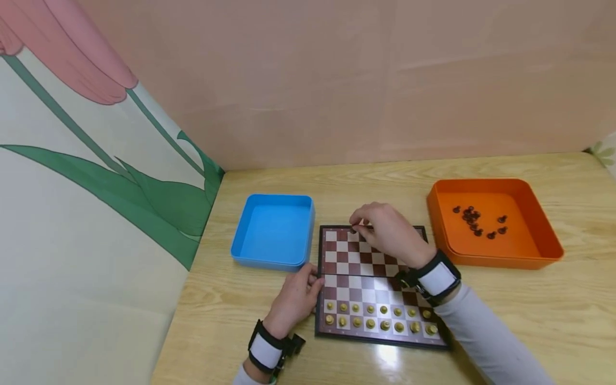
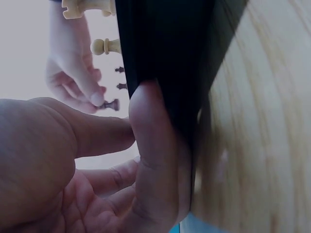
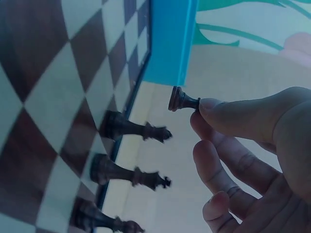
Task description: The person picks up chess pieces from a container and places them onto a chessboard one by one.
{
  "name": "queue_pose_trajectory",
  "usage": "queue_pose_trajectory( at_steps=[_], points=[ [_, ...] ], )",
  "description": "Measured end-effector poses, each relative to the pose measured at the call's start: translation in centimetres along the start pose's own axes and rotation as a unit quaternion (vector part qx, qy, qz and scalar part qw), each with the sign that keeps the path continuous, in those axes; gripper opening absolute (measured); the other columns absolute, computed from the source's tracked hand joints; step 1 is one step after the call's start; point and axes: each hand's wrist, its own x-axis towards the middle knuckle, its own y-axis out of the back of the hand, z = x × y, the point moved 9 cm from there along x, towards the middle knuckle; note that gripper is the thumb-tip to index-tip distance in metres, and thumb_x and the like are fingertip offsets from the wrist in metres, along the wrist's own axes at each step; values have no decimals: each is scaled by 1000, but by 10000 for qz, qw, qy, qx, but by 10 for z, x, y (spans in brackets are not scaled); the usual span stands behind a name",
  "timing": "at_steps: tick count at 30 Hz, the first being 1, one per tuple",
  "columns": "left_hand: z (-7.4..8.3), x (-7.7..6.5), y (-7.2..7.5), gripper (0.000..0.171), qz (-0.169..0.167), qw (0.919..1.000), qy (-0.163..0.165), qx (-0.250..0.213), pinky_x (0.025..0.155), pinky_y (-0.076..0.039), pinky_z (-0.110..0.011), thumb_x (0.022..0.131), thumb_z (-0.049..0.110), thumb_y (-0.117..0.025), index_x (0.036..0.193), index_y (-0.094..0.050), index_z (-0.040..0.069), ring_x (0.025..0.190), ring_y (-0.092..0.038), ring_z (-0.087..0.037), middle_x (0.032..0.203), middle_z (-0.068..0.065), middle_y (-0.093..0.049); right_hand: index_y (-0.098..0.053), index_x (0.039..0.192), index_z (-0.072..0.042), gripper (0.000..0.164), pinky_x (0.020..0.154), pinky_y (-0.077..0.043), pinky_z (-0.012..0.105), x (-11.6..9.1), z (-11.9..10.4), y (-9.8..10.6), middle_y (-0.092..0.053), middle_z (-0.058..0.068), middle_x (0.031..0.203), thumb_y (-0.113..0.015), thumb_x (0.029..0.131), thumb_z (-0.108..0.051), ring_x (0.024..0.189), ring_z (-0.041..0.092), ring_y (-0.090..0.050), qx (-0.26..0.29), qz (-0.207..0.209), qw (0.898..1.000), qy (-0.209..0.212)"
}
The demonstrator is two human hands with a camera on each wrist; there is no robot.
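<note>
A magnetic-style chessboard [image 1: 356, 267] lies on the table with two rows of gold chess pieces [image 1: 370, 323] along its near side. My right hand [image 1: 390, 232] is over the board's far left part and pinches a dark chess piece [image 3: 180, 99] by its top between thumb and forefinger; the fingers hide the top. In the right wrist view, a dark king [image 3: 129, 174] and other dark pieces stand on the far row, mostly hidden behind my hand in the head view. My left hand [image 1: 295, 299] grips the board's left edge, with thumb and forefinger at the rim.
An orange tray [image 1: 534, 230] at the right holds several dark chess pieces [image 1: 474, 216]. A blue tray [image 1: 271, 230] stands left of the board, close to my left hand. Behind the wooden table [image 1: 375, 184] rises a plain pinkish backdrop [image 1: 337, 96].
</note>
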Motion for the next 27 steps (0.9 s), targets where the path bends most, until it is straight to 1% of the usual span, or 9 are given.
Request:
queue_pose_trajectory(
  at_steps=[3,6,10,12,17,27],
  points=[
    [1,0,-1,17,-3,10000,-14,14,51,-55,-27,111,19,-61,123,-62,7,61,-63,-10,89,1,-68,-81,108,-10,14,78,-63,41,1,2,-5,-78,5,104,-80,95,-5,90,20,-70,-8,-92,9999,-42],
    [3,0,0,16,30,9999,-101,49,51,-55,-27,111,18,-61,122,-62,6,59,-63,-10,88,0,-68,-81,107,-9,12,78,-63,41,1,4,-8,-79,6,104,-79,96,-5,90,20,-71,-58,-99,9999,-41],
    [3,0,1,17,67,9998,-180,64,50,-54,-28,111,18,-61,121,-62,5,58,-63,-10,88,0,-69,-82,105,-9,10,76,-63,40,2,7,-12,-79,5,102,-79,96,-5,88,18,-71,-39,-97,9999,-38],
    [1,0,1,17,71,9999,-110,66,51,-54,-27,111,19,-61,121,-62,6,59,-63,-10,88,1,-68,-82,105,-9,10,76,-63,40,2,9,-16,-79,5,102,-79,96,-5,87,17,-72,4,-151,9999,-27],
    [0,-1,2,17,63,9999,-81,103,52,-54,-28,111,19,-61,121,-62,6,61,-63,-10,88,1,-68,-82,105,-10,11,76,-62,39,2,11,-22,-79,5,102,-80,96,-4,87,17,-71,-41,-236,9997,-51],
    [1,-1,0,16,-29,10000,-28,72,52,-54,-29,111,19,-61,122,-62,7,61,-63,-12,88,1,-66,-83,104,-12,13,77,-61,39,1,12,-22,-79,3,101,-80,95,-4,89,17,-70,-63,-221,9997,-33]
  ],
)
